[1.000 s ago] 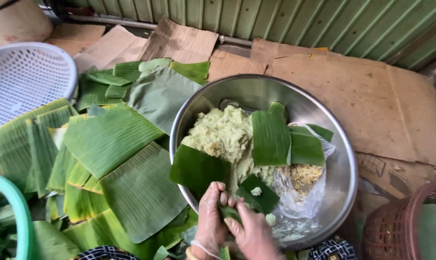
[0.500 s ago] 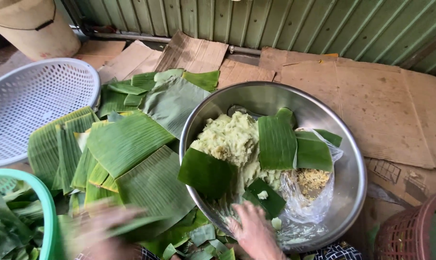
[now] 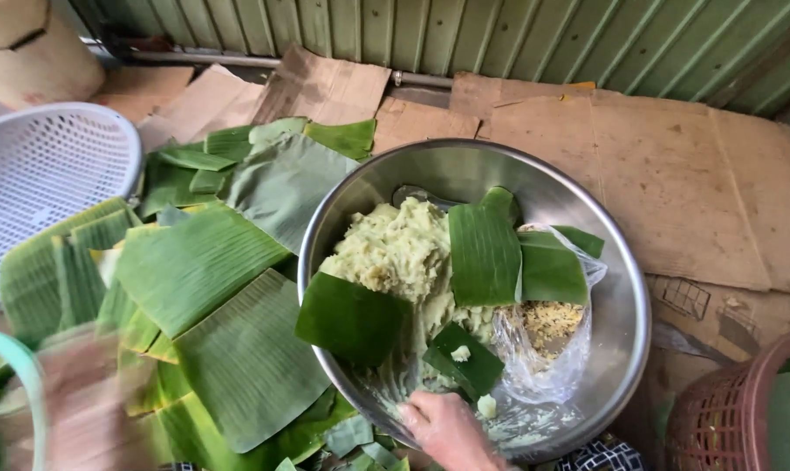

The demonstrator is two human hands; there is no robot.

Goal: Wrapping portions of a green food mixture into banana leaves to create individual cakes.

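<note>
Right hand [image 3: 447,429] resting on round steel bowl [image 3: 626,305] rim; blurred left hand [image 3: 81,410] reaching over cut green banana leaves [image 3: 203,270].
Right hand's grip lying loosely closed on nothing, left's unreadable (motion blur); taking one leaf cleanly is looking wisest.

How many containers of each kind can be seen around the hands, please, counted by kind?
Steel bowl, holding pale mash and leaf pieces, right hand at its near rim: 1
White plastic basket: 1
Reddish basket, partly cut off: 1
Green-rimmed basket, only the rim shows, beside the blurred left hand: 1
Clear plastic bag inside the bowl: 1
Total: 5
</note>
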